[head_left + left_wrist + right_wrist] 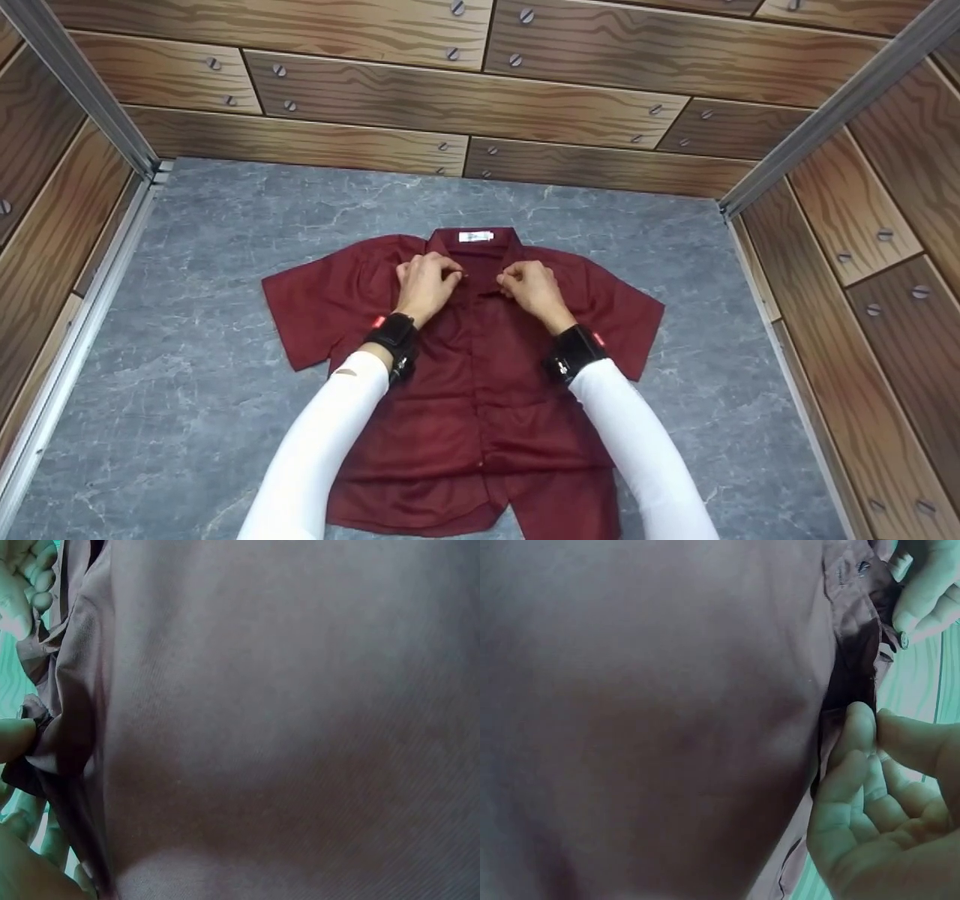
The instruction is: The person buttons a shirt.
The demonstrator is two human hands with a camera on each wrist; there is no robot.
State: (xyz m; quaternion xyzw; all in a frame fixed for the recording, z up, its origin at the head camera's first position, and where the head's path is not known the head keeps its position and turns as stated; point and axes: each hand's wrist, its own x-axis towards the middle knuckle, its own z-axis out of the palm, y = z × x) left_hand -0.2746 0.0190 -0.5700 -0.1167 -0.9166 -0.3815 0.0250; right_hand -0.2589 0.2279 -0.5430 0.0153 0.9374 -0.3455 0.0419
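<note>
A dark red short-sleeved shirt (439, 431) lies front up, its collar (442, 241) at the far end and a white label (472, 236) inside the neck. Over one side of the neck opening, my left hand (427, 285) pinches the front edge. Opposite it, my right hand (534, 286) grips the other front edge between thumb and fingers, a short gap apart from the left. In the right wrist view, a small button (904, 640) shows at the left hand's fingertips, and the right fingers (859, 727) pinch the cloth edge. Shirt cloth fills most of the left wrist view.
The shirt lies on a grey marbled surface (187, 315). Wood-patterned panels (420, 97) wall it at the back and both sides, with metal rails (97, 97) at the corners. Toward the hem, the shirt's front edges (499, 502) spread apart.
</note>
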